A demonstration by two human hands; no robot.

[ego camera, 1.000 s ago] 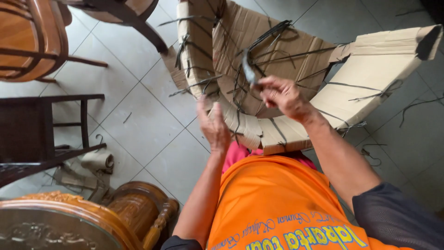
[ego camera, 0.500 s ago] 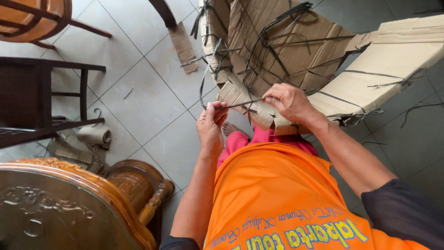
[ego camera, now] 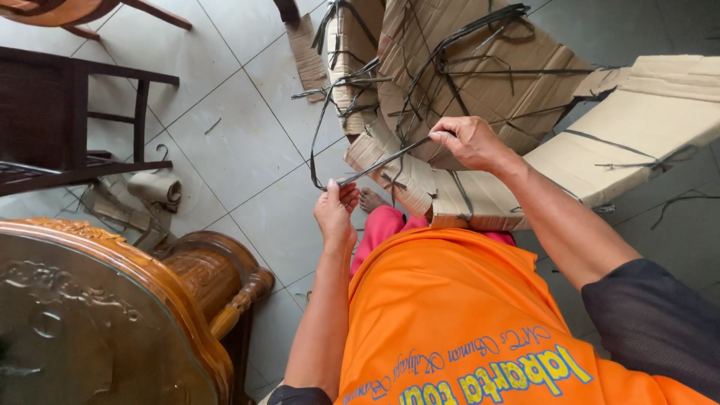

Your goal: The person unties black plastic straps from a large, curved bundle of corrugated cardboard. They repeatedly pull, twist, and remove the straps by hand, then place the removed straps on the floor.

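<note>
Strap (ego camera: pixel 386 160), a thin black plastic band, runs taut between both hands above the tiled floor (ego camera: pixel 240 142). Left hand (ego camera: pixel 335 214) pinches its lower end, fingers closed on it, just over a bare foot (ego camera: pixel 370 199). Right hand (ego camera: pixel 469 140) is closed around the upper end, held against the folded cardboard (ego camera: pixel 487 75). More black straps loop loosely over that cardboard, which leans across the person's lap and reaches to the right. Orange shirt (ego camera: pixel 450 300) fills the lower middle. A carved wooden surface (ego camera: pixel 112 315) with a glass top stands at lower left, a dark wooden chair (ego camera: pixel 75 120) behind it, and a paper roll (ego camera: pixel 154 187) lies on the floor between them.
</note>
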